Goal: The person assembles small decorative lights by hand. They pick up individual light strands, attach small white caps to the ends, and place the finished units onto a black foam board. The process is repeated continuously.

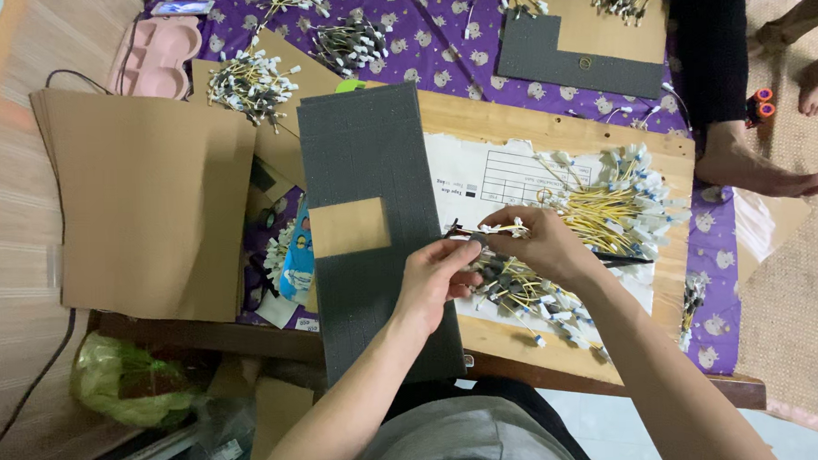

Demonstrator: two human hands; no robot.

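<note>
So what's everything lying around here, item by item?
dark grey foam sheet: one near, under the hands; a second far, top.
stack of brown cardboard sheets: one, left.
yellow wire bundles with white connectors: large pile, right on the wooden board; more at the top.
white printed paper sheet: one, under the pile.
purple patterned cloth: one, under everything.
pink moulded tray: one, top left.
another person's bare foot: right edge.
left hand: pinching wires.
right hand: holding a small wire bunch.

A small bundle of white-tipped yellow wires (500, 229) lies level above the grey foam sheet's (371, 168) edge.
</note>
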